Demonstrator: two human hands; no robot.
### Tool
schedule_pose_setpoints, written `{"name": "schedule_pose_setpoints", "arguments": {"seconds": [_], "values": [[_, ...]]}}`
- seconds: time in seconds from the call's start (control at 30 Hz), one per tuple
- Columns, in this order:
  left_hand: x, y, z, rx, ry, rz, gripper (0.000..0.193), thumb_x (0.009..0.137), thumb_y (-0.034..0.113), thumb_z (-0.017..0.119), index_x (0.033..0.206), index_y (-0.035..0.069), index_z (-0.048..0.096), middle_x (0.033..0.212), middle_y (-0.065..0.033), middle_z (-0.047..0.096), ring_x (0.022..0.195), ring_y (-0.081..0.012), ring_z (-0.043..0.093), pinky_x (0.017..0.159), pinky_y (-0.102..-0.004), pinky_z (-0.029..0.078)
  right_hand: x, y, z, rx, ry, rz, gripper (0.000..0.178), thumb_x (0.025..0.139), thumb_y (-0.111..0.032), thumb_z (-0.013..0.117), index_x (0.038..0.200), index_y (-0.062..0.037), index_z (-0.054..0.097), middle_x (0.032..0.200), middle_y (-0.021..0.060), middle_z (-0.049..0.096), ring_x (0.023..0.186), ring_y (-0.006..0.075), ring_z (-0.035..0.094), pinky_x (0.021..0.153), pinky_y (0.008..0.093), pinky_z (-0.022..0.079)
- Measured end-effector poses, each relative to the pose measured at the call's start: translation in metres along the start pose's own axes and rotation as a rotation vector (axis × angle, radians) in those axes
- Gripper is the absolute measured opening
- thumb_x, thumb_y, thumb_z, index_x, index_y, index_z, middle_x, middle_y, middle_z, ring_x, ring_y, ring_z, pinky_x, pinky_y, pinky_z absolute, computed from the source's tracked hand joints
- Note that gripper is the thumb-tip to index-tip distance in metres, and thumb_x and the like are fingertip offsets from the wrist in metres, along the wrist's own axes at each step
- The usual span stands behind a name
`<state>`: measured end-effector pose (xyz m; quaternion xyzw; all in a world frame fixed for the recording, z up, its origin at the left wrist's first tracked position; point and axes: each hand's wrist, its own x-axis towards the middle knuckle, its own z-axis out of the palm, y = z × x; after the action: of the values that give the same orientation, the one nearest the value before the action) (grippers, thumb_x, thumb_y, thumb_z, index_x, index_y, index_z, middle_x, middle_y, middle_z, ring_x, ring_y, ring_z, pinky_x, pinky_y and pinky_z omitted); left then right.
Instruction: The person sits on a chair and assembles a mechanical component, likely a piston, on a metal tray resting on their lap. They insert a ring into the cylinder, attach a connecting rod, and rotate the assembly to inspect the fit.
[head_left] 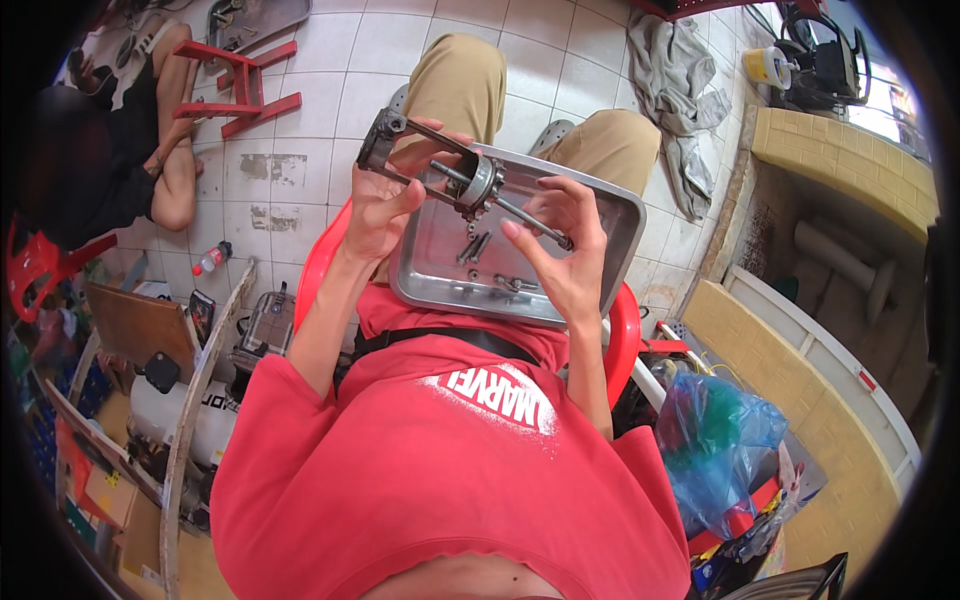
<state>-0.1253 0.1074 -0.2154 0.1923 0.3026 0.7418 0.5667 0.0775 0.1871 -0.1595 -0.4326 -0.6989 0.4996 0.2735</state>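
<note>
A long, dark metal frame with two parallel bars (378,145) is gripped in my left hand (378,212), thumb on the near bar and fingers behind. Toward its right end sits a toothed round metal part (486,186). A long thin bolt (535,220) sticks out from that part to the right. My right hand (572,235) curls about this bolt, thumb and fingertips close to its shaft; the exact contact is partly hidden. Below both hands, a metal tray (622,235) rests on my lap, holding several loose bolts (480,248) and small fittings (515,283).
On the left another person sits low near a red stool (240,88), with a second metal tray (270,20) beyond. A plastic bottle (212,258) lies on the tiles. Grey cloth (680,100) lies at the right; a blue plastic bag (715,440) sits by my right side.
</note>
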Motion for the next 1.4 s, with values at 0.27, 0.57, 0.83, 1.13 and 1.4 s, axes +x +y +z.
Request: {"name": "schedule_pose_setpoints", "arguments": {"seconds": [0.27,0.57,0.83,1.13,1.4], "values": [[-0.001,0.000,-0.001,0.099,-0.061,-0.075,0.079,0.088,0.039,0.080,0.145,0.004,0.039,0.136,-0.0253,0.058,0.127,-0.0411,0.059,0.094,-0.0502,0.061,0.002,-0.003,-0.006,0.008,-0.064,0.148,0.046,0.084,-0.007,0.082,0.124,-0.0030,0.059,0.087,0.0055,0.071,0.074,0.0112,0.067,0.070,0.0270,0.052],[-0.001,-0.004,-0.006,0.173,-0.094,-0.048,0.075,0.089,0.038,0.079,0.143,0.003,0.041,0.135,-0.0242,0.059,0.126,-0.0395,0.060,0.093,-0.0501,0.061,0.002,-0.009,-0.015,-0.097,-0.219,0.338,0.042,0.088,-0.007,0.077,0.125,-0.0027,0.058,0.092,0.0093,0.072,0.081,0.0118,0.067,0.076,0.0282,0.053],[-0.001,-0.007,-0.005,0.170,-0.106,-0.026,0.075,0.089,0.039,0.078,0.143,0.002,0.042,0.135,-0.0249,0.059,0.126,-0.0386,0.060,0.092,-0.0506,0.062,-0.006,0.001,-0.007,-0.119,-0.108,0.103,0.026,0.104,-0.013,0.057,0.127,-0.0017,0.056,0.092,0.0111,0.069,0.083,0.0171,0.067,0.077,0.0318,0.052],[-0.002,-0.005,0.005,0.047,-0.075,-0.003,0.063,0.087,0.017,0.082,0.139,-0.001,0.051,0.127,-0.0247,0.065,0.120,-0.0313,0.064,0.097,-0.0451,0.058,-0.006,-0.001,-0.009,-0.154,-0.162,0.066,0.026,0.107,-0.013,0.053,0.131,-0.0030,0.054,0.092,0.0104,0.069,0.085,0.0162,0.066,0.078,0.0310,0.051],[-0.002,-0.008,-0.002,0.203,-0.107,-0.031,0.075,0.089,0.040,0.079,0.143,0.002,0.043,0.134,-0.0249,0.060,0.123,-0.0366,0.062,0.091,-0.0486,0.062,-0.008,-0.001,-0.009,-0.143,-0.173,0.030,0.030,0.104,-0.009,0.056,0.133,-0.0037,0.053,0.093,0.0103,0.071,0.080,0.0151,0.066,0.074,0.0277,0.050]]}}
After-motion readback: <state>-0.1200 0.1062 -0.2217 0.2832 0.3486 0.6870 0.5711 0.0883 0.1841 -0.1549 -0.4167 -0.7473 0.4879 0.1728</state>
